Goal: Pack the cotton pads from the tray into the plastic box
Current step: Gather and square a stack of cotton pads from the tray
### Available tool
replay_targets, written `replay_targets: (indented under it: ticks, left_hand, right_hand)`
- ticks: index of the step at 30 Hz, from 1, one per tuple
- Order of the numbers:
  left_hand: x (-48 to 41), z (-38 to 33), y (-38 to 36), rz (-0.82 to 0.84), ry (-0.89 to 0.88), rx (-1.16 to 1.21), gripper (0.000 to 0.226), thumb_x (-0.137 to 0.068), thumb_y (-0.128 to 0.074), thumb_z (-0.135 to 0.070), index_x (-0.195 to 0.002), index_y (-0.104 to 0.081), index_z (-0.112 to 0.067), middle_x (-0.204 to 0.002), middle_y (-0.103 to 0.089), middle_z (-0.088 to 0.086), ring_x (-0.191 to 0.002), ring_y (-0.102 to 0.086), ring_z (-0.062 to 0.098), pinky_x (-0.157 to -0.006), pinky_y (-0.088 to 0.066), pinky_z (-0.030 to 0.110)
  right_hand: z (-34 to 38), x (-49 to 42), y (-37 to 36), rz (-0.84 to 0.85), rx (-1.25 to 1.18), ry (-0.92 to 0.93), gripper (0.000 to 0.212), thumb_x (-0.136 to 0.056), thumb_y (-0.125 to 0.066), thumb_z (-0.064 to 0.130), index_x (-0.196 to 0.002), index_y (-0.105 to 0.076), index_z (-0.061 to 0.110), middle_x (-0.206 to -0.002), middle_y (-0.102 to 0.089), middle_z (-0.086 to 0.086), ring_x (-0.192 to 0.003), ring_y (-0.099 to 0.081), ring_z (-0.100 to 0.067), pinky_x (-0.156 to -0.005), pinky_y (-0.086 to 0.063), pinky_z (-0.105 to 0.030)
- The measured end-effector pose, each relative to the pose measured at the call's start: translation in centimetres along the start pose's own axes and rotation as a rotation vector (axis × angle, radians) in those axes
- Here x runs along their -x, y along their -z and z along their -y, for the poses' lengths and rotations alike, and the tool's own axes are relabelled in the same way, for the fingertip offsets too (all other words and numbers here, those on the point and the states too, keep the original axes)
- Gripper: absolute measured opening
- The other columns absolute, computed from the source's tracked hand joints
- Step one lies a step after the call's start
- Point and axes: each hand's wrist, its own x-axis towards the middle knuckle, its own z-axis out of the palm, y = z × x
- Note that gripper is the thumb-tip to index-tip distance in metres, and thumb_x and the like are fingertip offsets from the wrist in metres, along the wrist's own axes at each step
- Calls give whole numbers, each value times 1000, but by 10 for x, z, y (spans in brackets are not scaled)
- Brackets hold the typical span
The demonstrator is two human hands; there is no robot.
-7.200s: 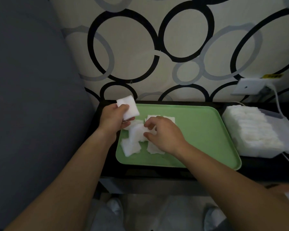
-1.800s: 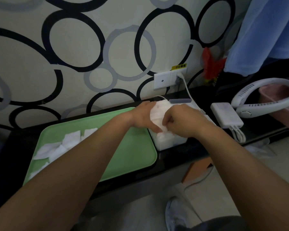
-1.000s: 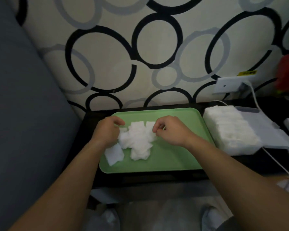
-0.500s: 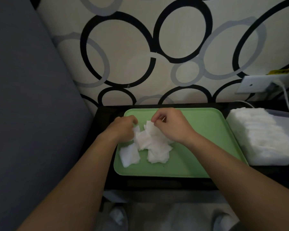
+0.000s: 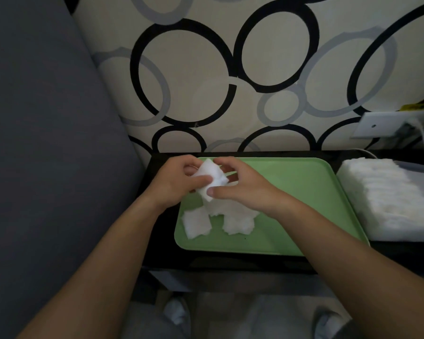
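Left hand [image 5: 179, 182] and right hand [image 5: 240, 189] now pinch a few pads [image 5: 212, 177] lifted off the tray [image 5: 304, 192] pile, centre-left; box [image 5: 402, 228] gets another batch

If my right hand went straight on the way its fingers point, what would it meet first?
Your right hand points left: first the held cotton pads it pinches, then probably the left hand behind them.

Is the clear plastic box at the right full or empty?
Full, or nearly: a dense row of white square cotton pads fills the clear plastic box along its visible length.
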Motion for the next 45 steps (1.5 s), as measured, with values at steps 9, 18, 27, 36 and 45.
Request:
replay_targets:
  ticks: [9, 18, 27, 36, 45]
  left_hand:
    - [9, -14, -10, 16, 99, 209, 15, -87, -73, -16, -101, -69, -12, -80, -76, 4, -76, -73, 14, -60, -56, 25]
    - [8, -11, -18, -15, 127, 273, 6, -93, -66, -22, -97, -71, -21, -84, -77, -1, -80, -72, 11, -63, -56, 23]
    - [6, -15, -25, 16, 177, 430, 20, -95, -63, -21, -112, -70, -14, -97, -77, 2, -85, -73, 12, -66, -56, 22]
    - [2, -15, -32, -64, 257, 546, 19, -94, -65, -17, -110, -70, -9, -90, -75, 4, -76, -72, 12, -62, -57, 22]
    - [3, -14, -37, -171, 277, 520, 15, -89, -71, -11, -103, -72, -13, -97, -75, 9, -77, -74, 17, -59, -56, 23]
  right_hand:
    - [-4, 5, 6, -69, -258, -17, 9, -88, -72, 12, -95, -70, 8, -91, -70, -11, -87, -69, -22, -78, -59, -36]
    - [1, 12, 19, -122, -436, -88, 24, -76, -79, 0, -95, -64, 4, -67, -69, -8, -55, -67, -16, -54, -55, -24]
    - [-2, 14, 30, -164, -395, -71, 23, -72, -82, 5, -89, -67, 8, -57, -67, -4, -48, -63, -15, -55, -55, -28]
    - [-8, 17, 45, -195, -334, -67, 24, -74, -82, 6, -95, -71, 5, -56, -65, -6, -48, -61, -15, -58, -55, -30]
    - [-1, 21, 59, -185, -544, -11, 15, -93, -61, 6, -82, -67, 14, -84, -70, -4, -84, -65, -22, -72, -53, -34]
